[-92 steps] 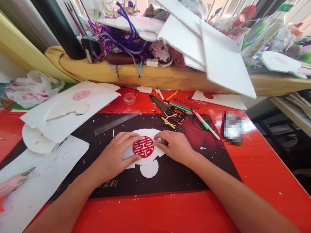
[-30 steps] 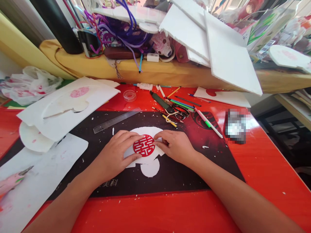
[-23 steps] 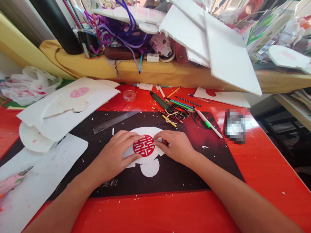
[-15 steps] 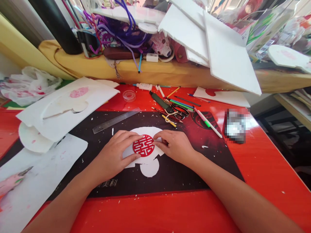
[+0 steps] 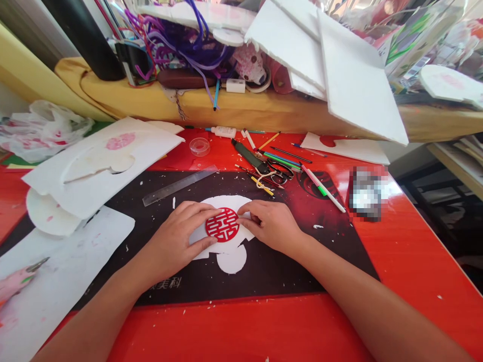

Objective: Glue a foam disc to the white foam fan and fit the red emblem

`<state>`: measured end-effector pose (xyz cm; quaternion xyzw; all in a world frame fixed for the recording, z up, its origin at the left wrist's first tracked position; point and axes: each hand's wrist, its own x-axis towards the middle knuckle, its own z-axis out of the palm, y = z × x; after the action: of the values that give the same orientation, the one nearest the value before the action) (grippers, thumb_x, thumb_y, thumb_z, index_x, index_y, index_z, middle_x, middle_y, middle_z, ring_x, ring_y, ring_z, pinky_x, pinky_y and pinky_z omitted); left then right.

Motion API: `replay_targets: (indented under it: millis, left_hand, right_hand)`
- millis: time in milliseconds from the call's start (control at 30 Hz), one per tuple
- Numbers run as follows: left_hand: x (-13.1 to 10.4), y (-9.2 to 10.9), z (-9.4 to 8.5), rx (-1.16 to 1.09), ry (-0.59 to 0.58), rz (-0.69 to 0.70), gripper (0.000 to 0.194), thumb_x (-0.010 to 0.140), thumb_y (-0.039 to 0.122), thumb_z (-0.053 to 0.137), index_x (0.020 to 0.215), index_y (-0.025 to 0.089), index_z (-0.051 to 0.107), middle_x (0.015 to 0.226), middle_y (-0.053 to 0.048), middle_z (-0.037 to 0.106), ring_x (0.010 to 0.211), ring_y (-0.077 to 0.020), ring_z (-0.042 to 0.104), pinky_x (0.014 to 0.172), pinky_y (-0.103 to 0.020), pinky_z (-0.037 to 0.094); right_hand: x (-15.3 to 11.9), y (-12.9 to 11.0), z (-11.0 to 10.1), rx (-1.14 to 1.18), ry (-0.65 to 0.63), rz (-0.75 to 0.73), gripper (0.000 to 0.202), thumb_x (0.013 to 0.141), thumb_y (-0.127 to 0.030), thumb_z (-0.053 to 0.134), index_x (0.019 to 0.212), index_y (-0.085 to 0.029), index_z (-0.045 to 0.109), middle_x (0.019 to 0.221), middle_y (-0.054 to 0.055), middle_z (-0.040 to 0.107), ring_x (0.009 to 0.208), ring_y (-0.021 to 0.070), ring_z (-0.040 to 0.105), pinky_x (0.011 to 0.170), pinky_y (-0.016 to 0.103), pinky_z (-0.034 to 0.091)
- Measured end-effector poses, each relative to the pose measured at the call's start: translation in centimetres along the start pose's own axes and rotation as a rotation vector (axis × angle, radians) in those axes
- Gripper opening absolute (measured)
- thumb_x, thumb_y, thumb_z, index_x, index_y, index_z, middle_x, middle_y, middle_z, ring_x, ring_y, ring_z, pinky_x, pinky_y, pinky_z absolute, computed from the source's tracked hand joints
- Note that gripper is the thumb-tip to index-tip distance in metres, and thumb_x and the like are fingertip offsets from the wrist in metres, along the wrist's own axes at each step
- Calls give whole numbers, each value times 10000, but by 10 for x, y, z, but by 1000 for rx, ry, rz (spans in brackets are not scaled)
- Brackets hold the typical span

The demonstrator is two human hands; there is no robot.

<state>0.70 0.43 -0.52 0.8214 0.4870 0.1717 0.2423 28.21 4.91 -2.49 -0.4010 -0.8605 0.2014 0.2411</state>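
Note:
A round red double-happiness cut-out [image 5: 222,224] with an openwork pattern lies over a white fan-shaped piece [image 5: 231,259] with a rounded tab at its lower edge. My left hand [image 5: 184,229] holds the left side of the cut-out, thumb below and fingers above. From the right, my right hand [image 5: 269,224] has its thumb and forefinger pinched together at the cut-out's right rim. Both hands cover parts of the white piece, which rests on a black mat [image 5: 264,281].
Beyond the hands lie a clear ruler [image 5: 180,185], scissors [image 5: 279,171], a dark green cutter-like tool [image 5: 249,156] and several pens. White foam sheets [image 5: 101,166] are stacked at left, near a pointed pink-handled tool [image 5: 22,281]. A cluttered yellow ledge [image 5: 204,108] borders the red table [image 5: 415,251].
Both hands keep almost the same hold on the red cut-out. The whole view has shifted very slightly.

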Motion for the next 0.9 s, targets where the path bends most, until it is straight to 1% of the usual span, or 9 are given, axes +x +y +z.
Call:
replay_targets:
  millis: [200,433,600,900]
  left_hand:
    - [1,0,0,-2,-1,-10,466,1042,495,605,1468,307,618,1423,-76,663,1332,-315,548,1142,-513,468]
    - [1,1,1,5,9,-6,469,1032,486,622,1465,307,626,1419,-72,666,1328,-312,556,1151,-505,465]
    - [0,0,1,-2,6,-4,459,1034,472,618,1458,297,626,1420,-82,664,1330,-317,554,1152,-521,462]
    - [0,2,-1,3,-5,-7,471,1027,476,635,1468,309,624,1427,-87,661,1342,-322,556,1152,-528,467]
  right_hand:
    - [0,0,1,9,-12,13,119,1016,-341,746,1042,-228,773,928,7,799,670,126,649,652,263,403]
    - [0,0,0,5,-4,18,79,1001,-297,757,1030,-225,776,908,5,798,665,124,649,639,263,385]
    - [1,-2,-2,-1,-28,29,80,997,-299,763,1026,-225,775,901,5,796,674,128,648,646,260,383]
    - [1,-1,-2,-4,-21,22,72,990,-279,768,1039,-227,774,917,9,804,688,133,659,653,264,381]
